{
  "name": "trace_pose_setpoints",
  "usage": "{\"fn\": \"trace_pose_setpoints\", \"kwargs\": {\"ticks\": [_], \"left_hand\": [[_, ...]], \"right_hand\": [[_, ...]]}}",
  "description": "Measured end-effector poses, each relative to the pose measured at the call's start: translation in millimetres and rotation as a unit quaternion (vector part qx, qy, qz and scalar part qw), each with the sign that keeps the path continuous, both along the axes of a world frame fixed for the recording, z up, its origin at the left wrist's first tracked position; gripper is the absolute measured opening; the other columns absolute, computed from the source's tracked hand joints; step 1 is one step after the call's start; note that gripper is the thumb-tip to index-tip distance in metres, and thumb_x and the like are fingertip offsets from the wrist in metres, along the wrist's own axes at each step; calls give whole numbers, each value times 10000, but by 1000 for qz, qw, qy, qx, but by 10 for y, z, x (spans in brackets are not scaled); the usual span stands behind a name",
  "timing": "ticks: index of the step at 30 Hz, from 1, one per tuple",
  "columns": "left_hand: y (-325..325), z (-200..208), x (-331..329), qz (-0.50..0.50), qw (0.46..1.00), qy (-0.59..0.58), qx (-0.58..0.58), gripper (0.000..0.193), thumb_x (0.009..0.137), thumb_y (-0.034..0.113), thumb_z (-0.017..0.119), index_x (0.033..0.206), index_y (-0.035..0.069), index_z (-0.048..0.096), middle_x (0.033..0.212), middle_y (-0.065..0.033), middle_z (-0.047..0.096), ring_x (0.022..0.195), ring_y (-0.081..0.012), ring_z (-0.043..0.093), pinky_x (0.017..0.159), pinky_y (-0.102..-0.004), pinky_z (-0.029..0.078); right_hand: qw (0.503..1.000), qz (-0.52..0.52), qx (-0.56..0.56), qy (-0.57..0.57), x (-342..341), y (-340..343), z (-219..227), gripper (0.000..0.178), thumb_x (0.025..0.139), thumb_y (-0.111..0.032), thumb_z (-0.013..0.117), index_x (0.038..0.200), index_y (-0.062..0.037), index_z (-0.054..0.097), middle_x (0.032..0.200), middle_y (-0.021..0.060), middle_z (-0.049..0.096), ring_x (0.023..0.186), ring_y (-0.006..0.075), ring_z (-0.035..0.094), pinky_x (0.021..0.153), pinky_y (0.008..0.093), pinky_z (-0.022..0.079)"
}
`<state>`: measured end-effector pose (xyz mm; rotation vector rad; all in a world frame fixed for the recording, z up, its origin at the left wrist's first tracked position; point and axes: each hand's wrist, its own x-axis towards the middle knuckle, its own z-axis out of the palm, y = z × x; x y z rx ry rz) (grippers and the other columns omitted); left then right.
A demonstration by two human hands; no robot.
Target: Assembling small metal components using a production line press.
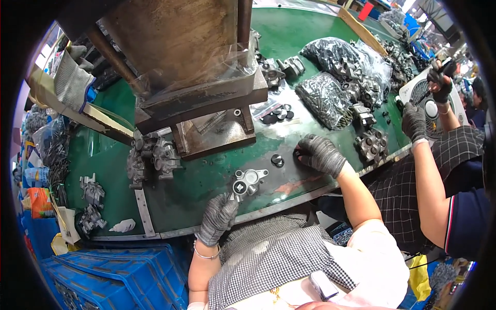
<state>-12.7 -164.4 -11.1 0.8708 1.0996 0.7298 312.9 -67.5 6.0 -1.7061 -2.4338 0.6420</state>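
Observation:
My left hand (218, 219), in a dark grey glove, is closed round the lower end of a silver brake caliper body (251, 177). The casting is held over the bench near its front edge. One of its two round bores carries a black round cap (239, 187); the other shows bare metal. To the right, my gloved right hand (321, 156) is low over the bench with its fingers curled together. A small dark bit shows at its fingertips, too little to name. Between the hands, a few small black caps (277, 160) lie on the green bench top (196, 201).
A heavy steel press (201, 103) stands just beyond my hands. Caliper castings (155, 155) are heaped left of its base, others (372, 144) to the right. Bags of black parts (325, 98) lie behind. A gloved co-worker (413, 124) works at the right; blue crates (119, 279) stand lower left.

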Motion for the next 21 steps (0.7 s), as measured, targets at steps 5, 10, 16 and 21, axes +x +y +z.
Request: {"fn": "trace_pose_setpoints", "kwargs": {"ticks": [5,10,16,21], "left_hand": [[15,25,-2,-17,999,23,21,364,863,409,550,798,52,518,537,4,461,405,-70,395,360,-216,295],[6,19,-6,-24,999,28,17,374,855,423,559,822,52,525,547,11,453,415,-66,396,370,-212,303],[4,-21,8,-1,999,27,32,341,860,329,583,693,40,515,485,0,449,405,-84,420,403,-256,331],[-5,-61,-4,-5,996,40,81,325,859,323,585,720,33,539,503,-2,456,422,-89,421,414,-269,339]], "right_hand": [[1000,-3,11,-29,-127,18,53,286,725,-256,684,947,-80,638,945,140,603,859,331,605,774,411,493],[988,101,55,106,-681,-51,428,296,681,-182,710,929,-50,617,846,119,593,776,319,607,689,390,496],[974,210,27,84,-1074,-11,565,297,684,-199,717,915,-42,618,836,117,588,753,324,607,667,394,495],[975,216,26,42,-1123,-40,659,284,688,-188,716,913,-41,624,835,117,587,757,321,610,665,395,495]]}}
